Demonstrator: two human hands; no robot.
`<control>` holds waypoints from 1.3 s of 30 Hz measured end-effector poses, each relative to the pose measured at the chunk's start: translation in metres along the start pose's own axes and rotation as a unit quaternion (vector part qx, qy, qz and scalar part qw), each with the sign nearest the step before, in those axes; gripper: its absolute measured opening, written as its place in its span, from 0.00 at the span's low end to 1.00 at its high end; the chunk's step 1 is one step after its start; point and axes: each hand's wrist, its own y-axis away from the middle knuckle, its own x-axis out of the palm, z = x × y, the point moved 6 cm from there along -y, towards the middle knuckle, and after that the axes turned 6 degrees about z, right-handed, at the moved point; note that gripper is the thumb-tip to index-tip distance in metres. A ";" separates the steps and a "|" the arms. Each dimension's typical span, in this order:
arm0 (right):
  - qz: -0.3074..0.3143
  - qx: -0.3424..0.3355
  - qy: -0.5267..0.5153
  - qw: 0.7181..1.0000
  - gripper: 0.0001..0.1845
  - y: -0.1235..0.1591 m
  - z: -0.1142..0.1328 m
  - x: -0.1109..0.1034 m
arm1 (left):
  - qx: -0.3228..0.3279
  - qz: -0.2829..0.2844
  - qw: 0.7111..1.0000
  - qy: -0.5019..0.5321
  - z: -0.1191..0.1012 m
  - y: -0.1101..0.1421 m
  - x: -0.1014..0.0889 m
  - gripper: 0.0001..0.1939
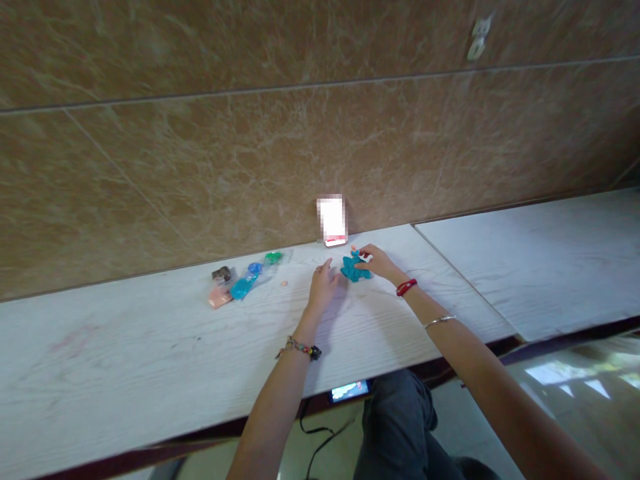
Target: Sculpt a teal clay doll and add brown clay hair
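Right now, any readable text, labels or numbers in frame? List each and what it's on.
None readable.
White card propped against the wall: face blurred out, red strip at its foot, no legible text.
Clay packets: too small to read.
Phone screen below the table edge: lit, nothing legible.

- Both bare forearms reach forward and away from the body, converging toward the middle.
- The left hand (324, 285) lies low with the palm turned down, fingers loosely stretched and pointing forward and a little to the right; the thumb sticks out toward the other hand. It grips nothing.
- The left wrist carries a band of coloured beads (300, 348).
- The right hand (379, 261) sits slightly farther forward, fingers curled inward and pinched at the tips, knuckles up.
- The right wrist wears a red band (407, 287), and a thin metal bangle (440, 321) sits further up that forearm.
- The two hands are near each other but not touching.
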 end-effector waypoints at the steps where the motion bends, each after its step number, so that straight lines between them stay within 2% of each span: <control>1: 0.008 0.003 -0.004 1.000 0.15 0.002 -0.002 0.001 | 0.000 0.006 1.000 -0.003 0.001 0.000 0.001 0.24; 5: 0.054 0.024 -0.034 0.998 0.17 0.009 -0.010 0.005 | 0.053 0.052 0.997 -0.012 -0.012 0.000 0.009 0.25; 9: 0.037 0.017 -0.052 0.998 0.15 0.012 -0.011 0.002 | 0.098 0.106 0.989 -0.007 -0.025 0.004 0.017 0.25; 15: 0.025 -0.003 -0.015 1.000 0.15 0.016 -0.006 -0.003 | 0.066 0.071 0.995 0.016 -0.021 0.003 0.015 0.27; 19: 0.028 0.002 0.017 0.999 0.14 0.022 -0.006 -0.005 | 0.081 0.082 0.993 0.006 -0.023 0.004 0.015 0.27; 24: 0.059 -0.025 -0.004 0.998 0.17 0.028 0.002 -0.003 | 0.093 0.086 0.992 -0.010 -0.027 0.007 0.012 0.25; 29: 0.066 -0.028 -0.026 0.997 0.17 0.032 0.006 -0.006 | 0.117 0.103 0.987 -0.023 -0.035 0.009 0.010 0.19; 34: 0.024 -0.061 -0.023 0.998 0.16 0.032 0.009 -0.015 | 0.134 0.133 0.981 -0.047 -0.040 0.010 0.014 0.10; 36: 0.009 -0.066 -0.020 0.998 0.13 0.033 0.010 -0.018 | 0.134 0.133 0.981 -0.046 -0.041 0.011 0.015 0.09; 39: 0.026 -0.079 -0.040 0.996 0.11 0.035 0.014 -0.019 | 0.117 0.123 0.985 -0.037 -0.043 0.012 0.013 0.09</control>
